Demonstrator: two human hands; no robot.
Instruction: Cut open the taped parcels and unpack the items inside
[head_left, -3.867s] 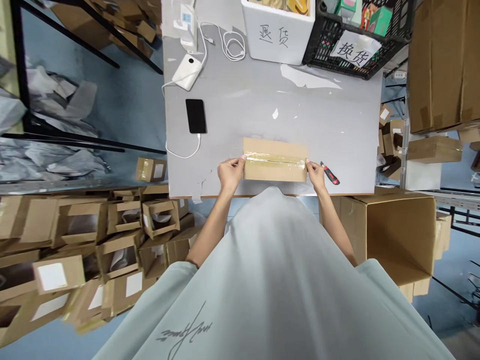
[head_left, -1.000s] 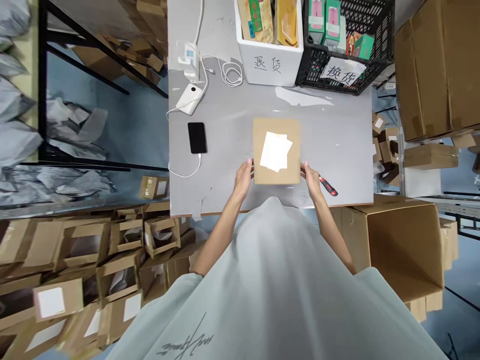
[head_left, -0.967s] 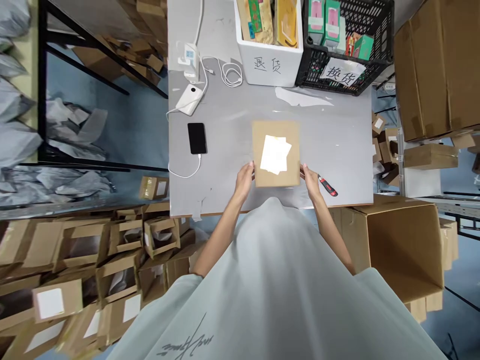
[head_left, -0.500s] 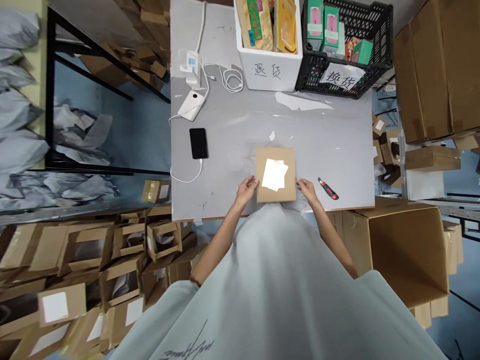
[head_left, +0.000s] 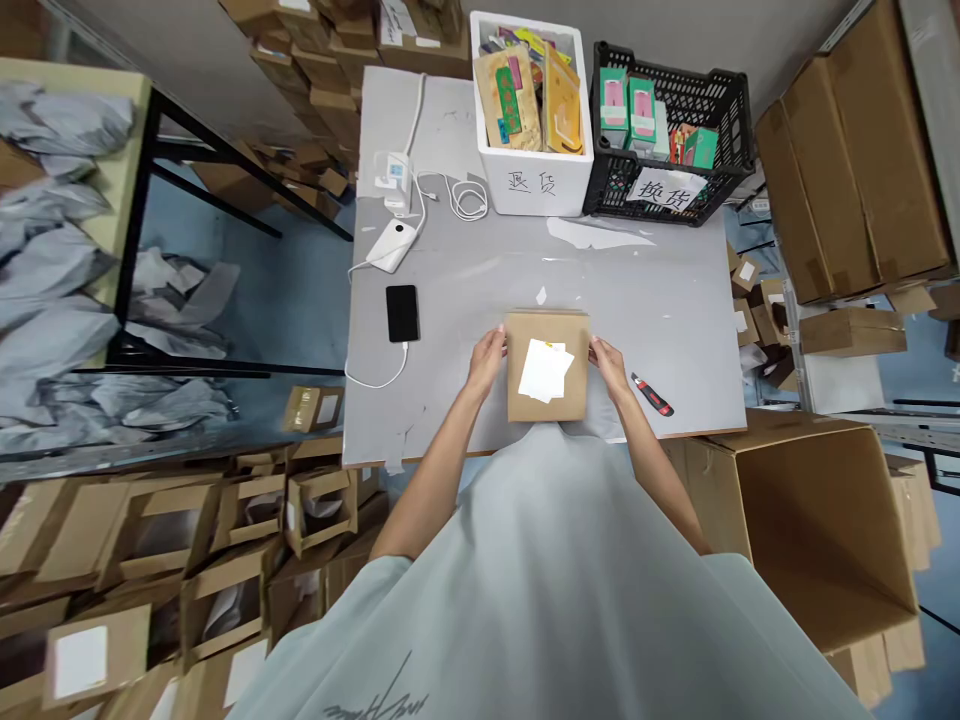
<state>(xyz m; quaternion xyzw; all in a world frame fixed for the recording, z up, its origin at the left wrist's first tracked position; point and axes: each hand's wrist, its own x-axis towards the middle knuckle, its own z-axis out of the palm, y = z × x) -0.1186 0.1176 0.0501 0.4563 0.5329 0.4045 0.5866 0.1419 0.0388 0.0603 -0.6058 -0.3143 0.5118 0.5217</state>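
A small closed cardboard box (head_left: pixel 548 411) lies near the front edge of the grey table, with white paper slips (head_left: pixel 545 371) on its top. My left hand (head_left: pixel 488 358) holds the box at its left side, and my right hand (head_left: pixel 607 363) grips the right side, fingertips partly hidden behind the edge. Just right of my right hand lies a red and black utility knife (head_left: pixel 653 395). A black phone (head_left: pixel 403 314) on a white cable rests to the left.
At the table's back stand a white foam box (head_left: pixel 536 185) of packets and a black crate (head_left: pixel 667 210) of green boxes. A power bank (head_left: pixel 391 246) sits back left. A large open carton (head_left: pixel 825 530) is right; many open boxes fill the lower left.
Both hands have closed in on the sides of the box, and its back side now shows more. The view has shifted, showing more of the table's far side.
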